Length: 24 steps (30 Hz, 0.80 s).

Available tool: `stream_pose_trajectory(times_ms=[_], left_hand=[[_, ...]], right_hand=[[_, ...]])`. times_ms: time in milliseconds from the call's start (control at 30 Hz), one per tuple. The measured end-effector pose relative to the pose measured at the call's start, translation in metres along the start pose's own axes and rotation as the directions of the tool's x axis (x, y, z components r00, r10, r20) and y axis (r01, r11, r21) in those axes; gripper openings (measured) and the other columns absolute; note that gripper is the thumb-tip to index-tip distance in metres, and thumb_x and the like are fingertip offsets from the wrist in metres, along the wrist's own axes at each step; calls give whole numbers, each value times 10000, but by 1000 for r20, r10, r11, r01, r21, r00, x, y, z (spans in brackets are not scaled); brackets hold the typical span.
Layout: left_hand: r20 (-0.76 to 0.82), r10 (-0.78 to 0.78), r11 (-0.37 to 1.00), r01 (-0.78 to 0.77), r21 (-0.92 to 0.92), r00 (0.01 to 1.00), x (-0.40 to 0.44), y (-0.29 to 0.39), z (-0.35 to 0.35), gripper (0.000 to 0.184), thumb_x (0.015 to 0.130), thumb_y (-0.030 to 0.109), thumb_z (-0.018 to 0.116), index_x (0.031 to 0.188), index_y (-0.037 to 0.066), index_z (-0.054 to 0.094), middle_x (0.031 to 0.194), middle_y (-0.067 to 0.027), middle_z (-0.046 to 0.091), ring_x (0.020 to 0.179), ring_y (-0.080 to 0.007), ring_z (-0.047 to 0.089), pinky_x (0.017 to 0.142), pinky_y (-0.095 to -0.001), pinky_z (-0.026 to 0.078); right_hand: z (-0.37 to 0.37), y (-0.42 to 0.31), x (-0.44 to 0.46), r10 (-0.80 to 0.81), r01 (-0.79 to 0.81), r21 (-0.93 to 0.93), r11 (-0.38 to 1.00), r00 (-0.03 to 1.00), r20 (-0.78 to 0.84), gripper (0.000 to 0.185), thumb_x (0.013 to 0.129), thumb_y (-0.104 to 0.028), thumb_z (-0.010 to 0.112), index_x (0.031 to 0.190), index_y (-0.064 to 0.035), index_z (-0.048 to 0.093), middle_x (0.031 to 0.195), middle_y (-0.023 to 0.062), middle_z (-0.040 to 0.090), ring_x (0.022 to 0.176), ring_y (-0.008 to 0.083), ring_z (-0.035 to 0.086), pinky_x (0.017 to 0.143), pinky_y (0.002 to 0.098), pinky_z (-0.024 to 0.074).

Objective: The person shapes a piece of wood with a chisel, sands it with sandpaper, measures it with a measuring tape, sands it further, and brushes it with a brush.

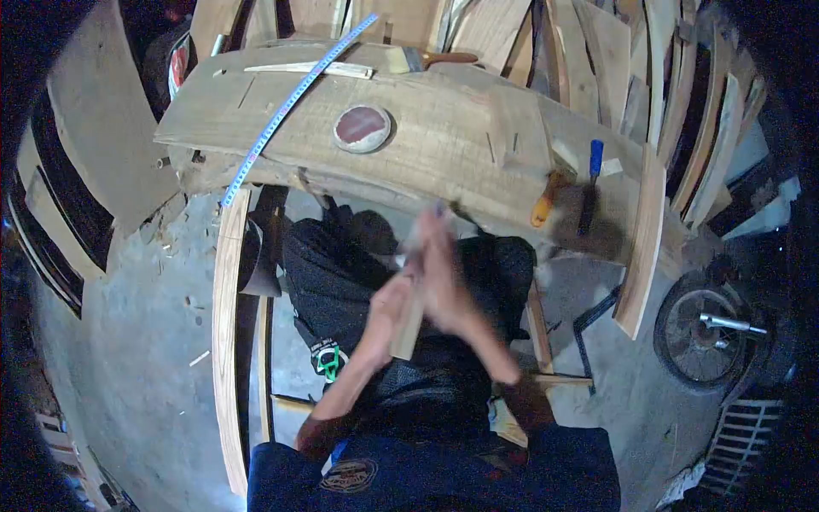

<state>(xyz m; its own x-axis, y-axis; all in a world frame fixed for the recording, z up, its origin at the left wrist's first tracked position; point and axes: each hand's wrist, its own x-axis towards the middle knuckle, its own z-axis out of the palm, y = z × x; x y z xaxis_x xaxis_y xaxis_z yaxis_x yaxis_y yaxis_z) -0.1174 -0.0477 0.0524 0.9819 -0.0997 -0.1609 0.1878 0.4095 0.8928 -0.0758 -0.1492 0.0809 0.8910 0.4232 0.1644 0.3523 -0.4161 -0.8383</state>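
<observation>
A short flat strip of wood (409, 322) points down between my hands, above my dark-clothed lap. My left hand (391, 305) is closed round the strip's left side. My right hand (439, 271), blurred by motion, lies along its upper right side with the fingers pointing up toward the bench edge. Something small and dark shows near the right fingertips, too smeared to identify. Whether the right fingers grip anything is unclear.
The wooden bench (435, 128) carries a blue measuring tape (286, 109), a round tin (363, 129), a brush (426, 59), a blue-handled tool (595, 162) and an orange-handled tool (543, 205). Long boards (225, 333) flank my legs. A wheel (701, 331) stands at right.
</observation>
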Motion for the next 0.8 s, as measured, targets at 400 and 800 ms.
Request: stream_pose_trajectory(times_ms=[400,800], left_hand=[[158,-83,975,113,-190,984,18,-14,-22,314,859,265,361,1044,35,468,907,-54,529,815,-142,520,699,-257,429],[120,-376,876,394,-277,919,41,-4,-13,402,859,291,370,1203,83,347,904,-58,505,786,-125,505,697,-255,425]], right_hand=[[-6,-12,-9,-260,364,-276,890,901,348,473,743,-114,418,1183,28,319,1236,205,303,1175,330,245,982,406,145],[-14,18,22,-129,58,-599,799,989,-76,452,762,-179,421,1173,-9,342,1208,187,342,1133,328,301,947,413,212]])
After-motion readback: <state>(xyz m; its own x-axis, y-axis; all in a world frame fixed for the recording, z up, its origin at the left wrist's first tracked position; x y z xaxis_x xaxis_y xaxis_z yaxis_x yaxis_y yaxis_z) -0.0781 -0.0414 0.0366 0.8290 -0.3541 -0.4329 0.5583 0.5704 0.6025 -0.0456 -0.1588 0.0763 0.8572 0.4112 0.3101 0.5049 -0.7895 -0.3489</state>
